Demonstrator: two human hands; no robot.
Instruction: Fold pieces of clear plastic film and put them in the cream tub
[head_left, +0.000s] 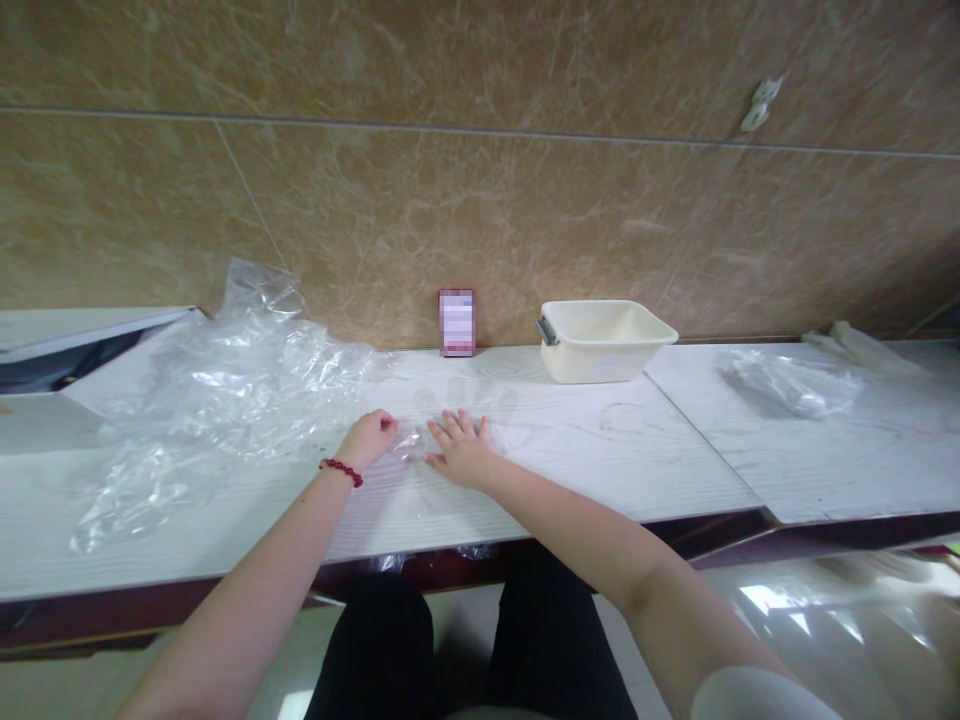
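Observation:
My left hand [370, 438], with a red bead bracelet at the wrist, is closed in a pinch at the edge of a clear plastic bag [407, 446]. The bag is so see-through against the white table [577, 450] that its outline is hard to make out. My right hand [461, 450] lies flat with its fingers spread, pressing on or beside the bag. Left of my left hand spreads a big heap of crumpled clear plastic bags [247, 385].
A phone [457, 325] leans upright against the brown tiled wall. A cream plastic bin [606, 345] with a grey handle stands right of it. Farther right lies more clear plastic [795, 383]. A dark open box-like object [67, 365] is at the far left.

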